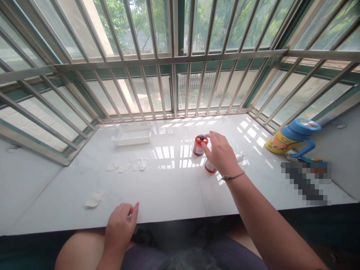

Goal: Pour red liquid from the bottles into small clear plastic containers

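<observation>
A small red bottle (198, 147) with a black cap and a white label stands upright on the white tabletop. My right hand (222, 152) reaches over the table, its thumb and fingertips closed about the bottle's top right side by the cap. Below that hand, partly hidden by it, a second red bottle (210, 167) with a label stands closer to me; its top is out of sight. My left hand (120, 221) rests at the table's front edge near my thigh, fingers curled in and thumb raised, with no object visible in it.
A white perforated basket (132, 139) sits at the back left. Crumpled white tissues (128, 165) lie before it, another tissue (95, 199) nearer me. Clear crumpled plastic (242, 159) is right of the bottles. A blue-yellow handled flask (292, 137) stands far right, beside a pixelated patch. Barred windows enclose the table.
</observation>
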Tool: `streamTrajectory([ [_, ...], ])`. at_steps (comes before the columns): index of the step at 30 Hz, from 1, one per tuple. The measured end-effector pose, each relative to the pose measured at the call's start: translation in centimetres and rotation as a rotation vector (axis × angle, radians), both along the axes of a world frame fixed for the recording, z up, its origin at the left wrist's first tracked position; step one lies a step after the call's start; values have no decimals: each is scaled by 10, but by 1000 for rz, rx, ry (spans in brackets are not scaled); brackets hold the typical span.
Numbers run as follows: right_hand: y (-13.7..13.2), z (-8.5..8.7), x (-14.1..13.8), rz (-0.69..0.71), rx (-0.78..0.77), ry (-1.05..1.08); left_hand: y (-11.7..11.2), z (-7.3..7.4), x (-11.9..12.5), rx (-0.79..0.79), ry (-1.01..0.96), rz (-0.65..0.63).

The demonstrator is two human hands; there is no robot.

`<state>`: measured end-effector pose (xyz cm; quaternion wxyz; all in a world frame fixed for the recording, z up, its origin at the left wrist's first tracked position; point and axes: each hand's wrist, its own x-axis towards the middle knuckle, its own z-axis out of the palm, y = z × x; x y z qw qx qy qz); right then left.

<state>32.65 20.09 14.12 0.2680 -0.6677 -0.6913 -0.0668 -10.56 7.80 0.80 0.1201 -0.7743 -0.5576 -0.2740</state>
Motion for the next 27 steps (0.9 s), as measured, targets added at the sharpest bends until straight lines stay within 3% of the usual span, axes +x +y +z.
streamTrajectory([
  [1,13,3,-8,-55,-151,-49,-4,-2,10,-10,13,-32],
  [4,48,4,-23,-132,-326,-69,-9,-9,27,9,92,-107],
  [7,68,-1,-30,-217,-423,-58,-9,-12,31,34,137,-133],
  [10,71,-5,-39,-212,-454,-49,-6,-13,29,37,93,-123],
  [14,55,-7,-65,-40,-438,-40,-4,-14,27,39,15,-107],
  [20,17,-9,-109,364,-399,42,-6,-19,21,-93,-148,-25],
  [24,-7,-9,-128,597,-433,93,-4,-13,19,-281,-400,78],
  [27,-27,-12,-137,765,-458,138,1,-1,32,-295,-626,67],
])
